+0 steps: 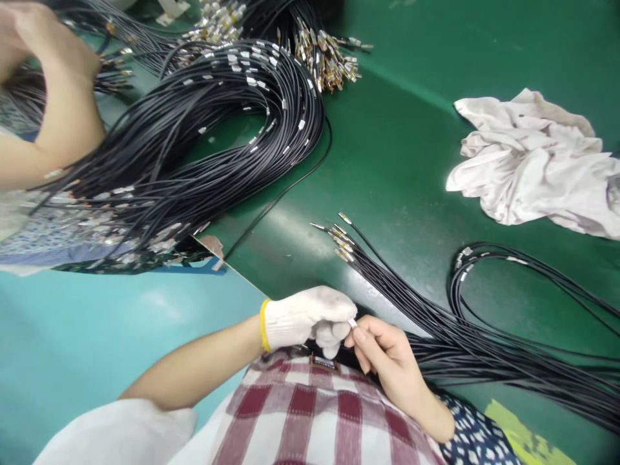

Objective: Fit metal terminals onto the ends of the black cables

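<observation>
My left hand point(310, 321), in a white knitted glove point(290, 320) with a yellow cuff, and my bare right hand point(390, 352) meet close in front of my body, at the near edge of a green counter point(402, 174). The fingertips of both are pinched together on one small white piece point(352, 323); it is too small to tell exactly what it is. Below my hands is a red-and-white checked apron point(310, 413).

Just to the right, a bunch of black cables point(416, 300) lies along the counter, metal tips point(343, 242) pointing away from me and leftward. Beside it, a few more cables curve in a loop point(453, 284). Beyond them sits a crumpled white cloth point(542, 161).

At the upper left, a large curved bundle point(295, 97) of black cables carries many white tags point(252, 81). Next to it, another person's arm point(70, 97) is bent and blurred. Pale blue floor point(145, 329) shows at left.
</observation>
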Motion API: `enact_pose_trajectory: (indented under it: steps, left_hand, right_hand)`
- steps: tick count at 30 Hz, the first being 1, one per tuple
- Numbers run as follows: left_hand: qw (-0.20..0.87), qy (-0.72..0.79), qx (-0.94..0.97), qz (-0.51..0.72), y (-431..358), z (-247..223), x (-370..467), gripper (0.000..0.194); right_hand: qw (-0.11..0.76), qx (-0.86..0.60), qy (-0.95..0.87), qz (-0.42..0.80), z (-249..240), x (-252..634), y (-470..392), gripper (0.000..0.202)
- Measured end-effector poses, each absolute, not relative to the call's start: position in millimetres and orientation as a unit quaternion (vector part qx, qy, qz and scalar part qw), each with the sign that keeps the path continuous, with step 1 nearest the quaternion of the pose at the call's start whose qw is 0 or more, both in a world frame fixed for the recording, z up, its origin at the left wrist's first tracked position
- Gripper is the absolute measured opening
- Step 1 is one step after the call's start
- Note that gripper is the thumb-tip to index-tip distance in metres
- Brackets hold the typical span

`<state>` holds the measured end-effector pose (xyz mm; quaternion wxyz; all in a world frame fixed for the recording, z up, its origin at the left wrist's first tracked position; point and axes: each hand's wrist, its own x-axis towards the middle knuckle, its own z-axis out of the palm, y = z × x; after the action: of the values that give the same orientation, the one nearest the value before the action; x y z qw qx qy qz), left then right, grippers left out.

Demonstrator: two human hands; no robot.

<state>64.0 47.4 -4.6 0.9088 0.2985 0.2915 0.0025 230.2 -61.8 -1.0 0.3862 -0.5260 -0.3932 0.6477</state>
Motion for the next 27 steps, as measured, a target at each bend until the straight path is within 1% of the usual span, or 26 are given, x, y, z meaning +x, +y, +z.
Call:
enact_pose_trajectory:
  steps: [6, 12, 19, 27]
  left_hand:
    - [0.920, 0.262, 0.292, 0.001, 45.5, -8.6, 62.7, 0.041]
    - [0.919, 0.254, 0.300, -0.012, 45.1, -9.6, 61.9, 0.044]
    - [0.924, 0.242, 0.297, -0.017, 48.1, -8.2, 64.1, 0.049]
    - [0.928, 0.224, 0.299, -0.008, 47.8, -10.4, 63.2, 0.047]
  right_hand:
    - [0.389, -0.539, -0.403, 0.629, 2.8, 226.7, -61.4, 0.039]
    - [0.380, -0.548, -0.398, 0.630, 4.6, 226.2, -60.4, 0.040]
    - [0.389, -0.541, -0.390, 0.635, 5.2, 226.4, -58.9, 0.038]
    - [0.390, -0.544, -0.382, 0.637, 2.9, 226.0, -60.4, 0.037]
